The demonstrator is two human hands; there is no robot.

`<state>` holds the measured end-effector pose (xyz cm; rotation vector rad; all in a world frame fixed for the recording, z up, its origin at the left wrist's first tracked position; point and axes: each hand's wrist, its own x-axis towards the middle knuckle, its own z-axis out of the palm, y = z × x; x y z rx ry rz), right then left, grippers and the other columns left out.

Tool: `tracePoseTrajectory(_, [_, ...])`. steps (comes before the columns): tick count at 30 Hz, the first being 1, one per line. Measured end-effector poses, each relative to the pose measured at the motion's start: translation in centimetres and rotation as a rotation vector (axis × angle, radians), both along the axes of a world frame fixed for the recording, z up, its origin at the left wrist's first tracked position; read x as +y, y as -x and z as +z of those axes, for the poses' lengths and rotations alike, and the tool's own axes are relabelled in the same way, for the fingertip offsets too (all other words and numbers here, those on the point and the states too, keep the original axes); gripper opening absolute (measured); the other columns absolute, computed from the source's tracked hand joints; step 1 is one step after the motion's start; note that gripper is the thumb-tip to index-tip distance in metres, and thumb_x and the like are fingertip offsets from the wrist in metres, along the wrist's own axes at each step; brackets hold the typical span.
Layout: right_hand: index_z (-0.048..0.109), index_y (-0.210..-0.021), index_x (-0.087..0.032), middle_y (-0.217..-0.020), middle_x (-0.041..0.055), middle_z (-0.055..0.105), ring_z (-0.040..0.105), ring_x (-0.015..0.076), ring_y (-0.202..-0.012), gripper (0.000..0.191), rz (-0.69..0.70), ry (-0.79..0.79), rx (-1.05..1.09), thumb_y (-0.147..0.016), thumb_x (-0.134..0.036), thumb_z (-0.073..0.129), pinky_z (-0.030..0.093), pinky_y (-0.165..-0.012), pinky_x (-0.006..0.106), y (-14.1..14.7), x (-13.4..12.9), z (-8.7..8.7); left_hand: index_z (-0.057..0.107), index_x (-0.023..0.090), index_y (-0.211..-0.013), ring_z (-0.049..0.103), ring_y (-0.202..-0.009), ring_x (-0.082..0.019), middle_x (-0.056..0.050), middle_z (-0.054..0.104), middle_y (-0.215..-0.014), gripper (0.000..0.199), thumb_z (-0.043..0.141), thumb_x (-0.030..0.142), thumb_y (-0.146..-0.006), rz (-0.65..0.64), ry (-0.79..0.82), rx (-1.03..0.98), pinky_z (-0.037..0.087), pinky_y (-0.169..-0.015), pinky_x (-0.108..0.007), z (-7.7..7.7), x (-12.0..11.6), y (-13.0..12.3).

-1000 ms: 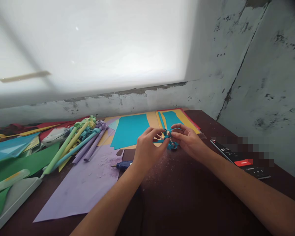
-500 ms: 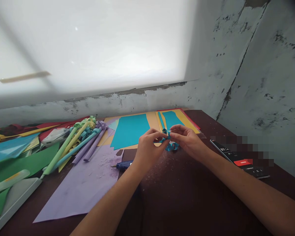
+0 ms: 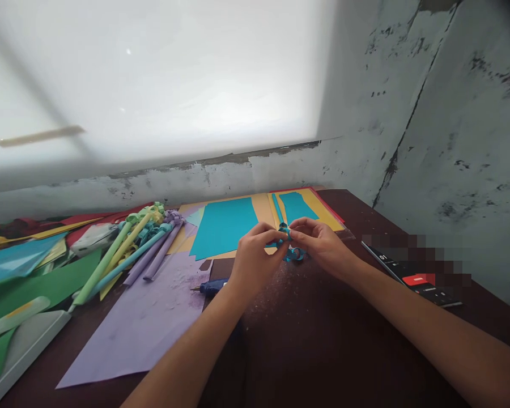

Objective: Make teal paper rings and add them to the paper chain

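Blue curled paper strip (image 3: 284, 233) sits between the fingertips of both hands, above the far middle of the dark brown table (image 3: 314, 340). Left hand (image 3: 258, 252) grasps it from the left, thumb and forefinger pinched together; right hand (image 3: 317, 241) pinches it from the right. Looser blue curls (image 3: 295, 255) hang or lie just below the fingers; which of the two, I cannot tell.

Farther off, blue paper sheets (image 3: 223, 229) lie left of a slim blue paper tube (image 3: 276, 205), which rests over a yellow sheet (image 3: 323, 213); whether that tube joins the strip cannot be told. A blue glue gun (image 3: 210, 287), its metal nozzle pointing left, lies partly hidden behind the left forearm, beside a lilac paper sheet (image 3: 140, 328). Rolled paper stems with curled tops, pale green (image 3: 102, 266), light blue (image 3: 130, 260) and purple (image 3: 164, 255), are heaped on the left.

On the right, a black phone (image 3: 408, 277) displays a large white "01" and a red button; its smaller lettering is unreadable, and pixelated blocks cover part of it.
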<state>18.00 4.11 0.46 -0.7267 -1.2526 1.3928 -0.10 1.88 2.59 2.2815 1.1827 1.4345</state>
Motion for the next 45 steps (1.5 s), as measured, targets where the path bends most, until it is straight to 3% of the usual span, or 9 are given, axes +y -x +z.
tracePoseTrajectory(6, [0.071,-0.096,-0.023,-0.088,0.0017,0.074,0.065,0.0154,-0.075,0.032,0.023,0.010,0.016,-0.074,-0.037,0.088,0.047,-0.065,0.028,-0.1,0.1,0.0,0.078,0.022,-0.088,0.067,-0.076,-0.015,-0.003,0.068,-0.087,0.005,0.074,0.020,-0.085,-0.013,0.098,-0.075,0.057,-0.072,-0.027,0.1,0.1,0.0])
tracePoseTrajectory(12, [0.070,-0.094,-0.023,-0.084,0.0008,0.074,0.064,0.0154,-0.070,0.033,0.019,-0.005,-0.014,-0.073,-0.039,0.088,0.044,-0.061,0.028,0.0,-0.1,0.2,0.079,0.026,-0.097,0.067,-0.081,-0.015,-0.003,0.070,-0.090,0.012,0.068,0.026,-0.093,-0.032,-0.065,0.082,0.053,-0.073,-0.028,-0.3,0.5,0.6])
tracePoseTrajectory(17, [0.069,-0.096,-0.023,-0.089,0.0023,0.074,0.065,0.0174,-0.077,0.031,0.050,0.010,0.014,-0.075,-0.037,0.087,0.047,-0.065,0.030,0.0,-0.2,0.3,0.079,0.025,-0.096,0.067,-0.082,-0.016,-0.004,0.070,-0.092,0.011,0.069,0.024,-0.091,-0.023,-0.081,0.091,0.054,-0.073,-0.027,-0.1,0.4,0.6])
tracePoseTrajectory(20, [0.070,-0.098,-0.023,-0.091,0.0024,0.073,0.064,0.0170,-0.077,0.030,0.081,0.050,0.057,-0.075,-0.033,0.086,0.047,-0.068,0.031,0.0,-0.3,0.5,0.077,0.023,-0.095,0.067,-0.079,-0.015,-0.004,0.068,-0.092,0.011,0.071,0.021,-0.086,0.016,0.001,-0.031,0.058,-0.071,-0.026,0.8,-0.1,0.4])
tracePoseTrajectory(23, [0.070,-0.098,-0.023,-0.087,0.0016,0.071,0.064,0.0171,-0.075,0.029,0.097,0.101,0.095,-0.074,-0.028,0.084,0.048,-0.070,0.033,-0.1,-0.3,0.8,0.076,0.022,-0.104,0.070,-0.086,-0.017,-0.007,0.072,-0.104,0.020,0.064,0.021,-0.088,0.008,0.178,-0.158,0.059,-0.070,-0.025,1.4,-0.2,0.4])
tracePoseTrajectory(27, [0.070,-0.099,-0.023,-0.087,0.0016,0.070,0.061,0.0166,-0.073,0.031,0.125,0.155,0.107,-0.071,-0.023,0.083,0.047,-0.070,0.033,-0.2,-0.2,1.0,0.075,0.019,-0.110,0.074,-0.099,-0.024,-0.010,0.079,-0.105,0.025,0.068,0.030,-0.088,-0.211,0.507,-0.266,0.061,-0.081,-0.032,1.2,0.5,0.7])
tracePoseTrajectory(30, [0.070,-0.100,-0.022,-0.086,0.0015,0.069,0.060,0.0160,-0.072,0.031,0.141,0.176,0.109,-0.071,-0.021,0.081,0.046,-0.069,0.032,-0.3,-0.1,1.0,0.075,0.016,-0.109,0.076,-0.097,-0.026,-0.011,0.080,-0.101,0.030,0.074,0.033,-0.084,-0.351,0.648,-0.385,0.061,-0.086,-0.036,0.7,0.9,0.8])
tracePoseTrajectory(45, [0.071,-0.094,-0.021,-0.085,0.0019,0.070,0.061,0.0145,-0.074,0.025,0.152,0.195,0.141,-0.071,-0.018,0.081,0.050,-0.071,0.029,-0.3,-0.3,1.1,0.077,0.014,-0.097,0.076,-0.095,-0.026,-0.012,0.081,-0.098,0.031,0.085,0.034,-0.074,-0.260,0.639,-0.476,0.061,-0.085,-0.036,0.6,0.8,0.6])
